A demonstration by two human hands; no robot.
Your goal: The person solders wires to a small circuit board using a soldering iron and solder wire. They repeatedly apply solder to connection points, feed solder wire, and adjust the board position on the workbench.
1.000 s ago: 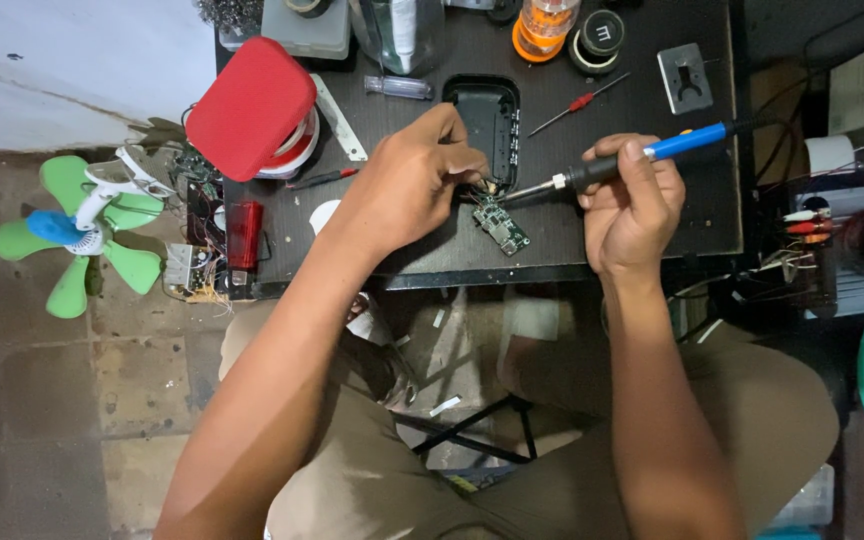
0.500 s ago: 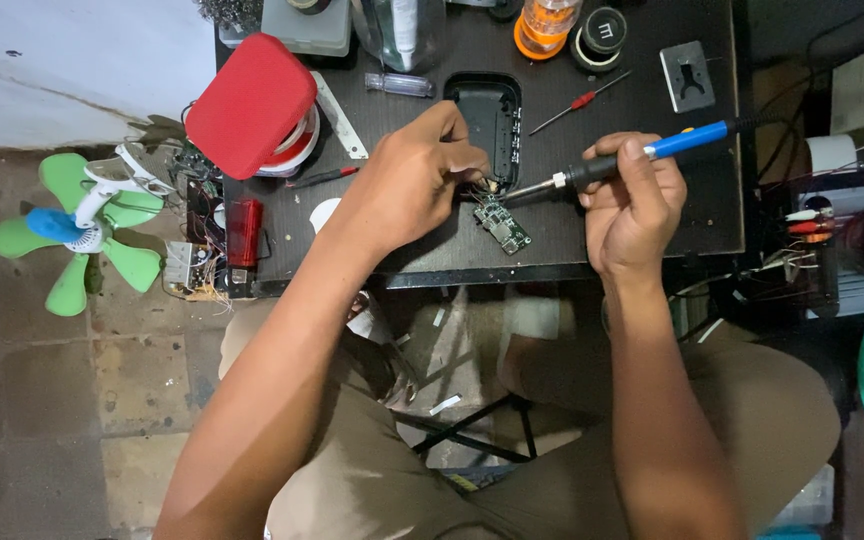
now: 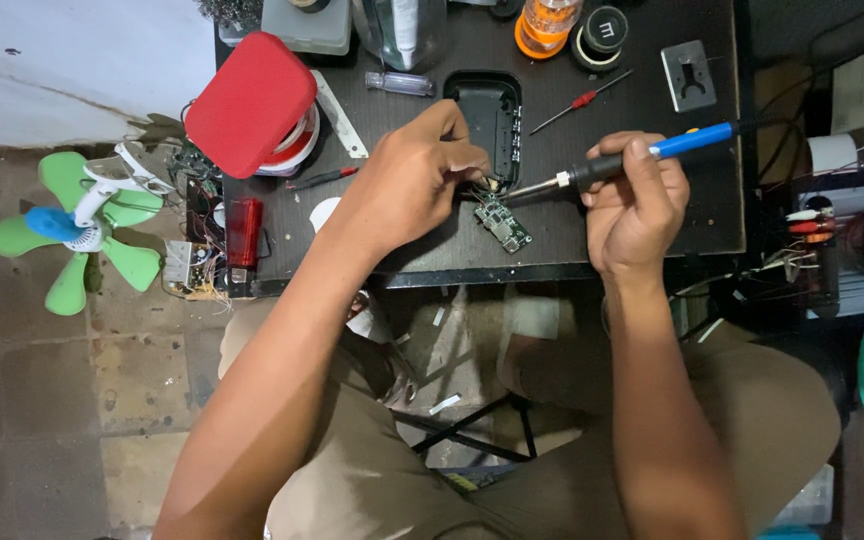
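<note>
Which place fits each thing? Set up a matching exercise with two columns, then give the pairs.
Things:
1. blue-handled soldering iron
2. small green circuit board
3. green plastic fan
4. red rounded-square case

Places:
A. on the floor, left of the table
B. in the right hand
C. at the table's far left corner
D. by the left hand, near the table's front edge

Pairs: 1-B, 2-D, 3-A, 4-C

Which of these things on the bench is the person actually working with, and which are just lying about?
In use:
- soldering iron in the right hand
- green circuit board at the left hand
- black casing beside the board

Lying about:
- red box
- red screwdriver
- tape roll
- green fan
</note>
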